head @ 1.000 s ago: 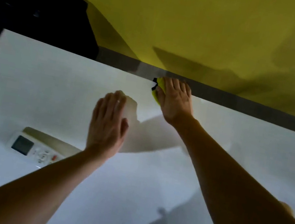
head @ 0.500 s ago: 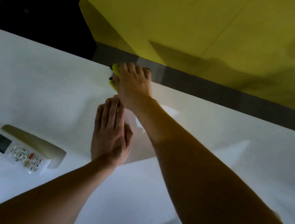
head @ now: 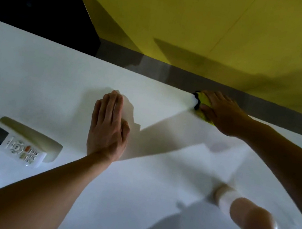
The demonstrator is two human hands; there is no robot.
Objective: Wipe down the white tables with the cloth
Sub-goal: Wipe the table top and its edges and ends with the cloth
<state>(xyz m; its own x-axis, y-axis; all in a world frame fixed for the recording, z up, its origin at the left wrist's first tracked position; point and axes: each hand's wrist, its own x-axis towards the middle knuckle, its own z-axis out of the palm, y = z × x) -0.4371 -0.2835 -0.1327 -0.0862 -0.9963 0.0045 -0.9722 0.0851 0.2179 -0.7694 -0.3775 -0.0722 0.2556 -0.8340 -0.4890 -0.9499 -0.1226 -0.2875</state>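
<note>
Nearest, a remote control [head: 14,144] is lying on the unwiped near stretch of the white table [head: 31,77], the left hand [head: 108,127] is bracing flat mid-table, and the right hand [head: 220,112] is pressing the yellow cloth [head: 202,100] along the far edge, suggesting much remains.

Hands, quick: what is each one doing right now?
Left hand: open, flat on the white table.
Right hand: presses the yellow cloth at the table's far edge.

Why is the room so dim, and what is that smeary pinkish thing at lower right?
Head view: light comes from one side, so the left hand throws a hard shadow across the white table; the pinkish object is blurred beyond naming, with small glints of glare.
</note>
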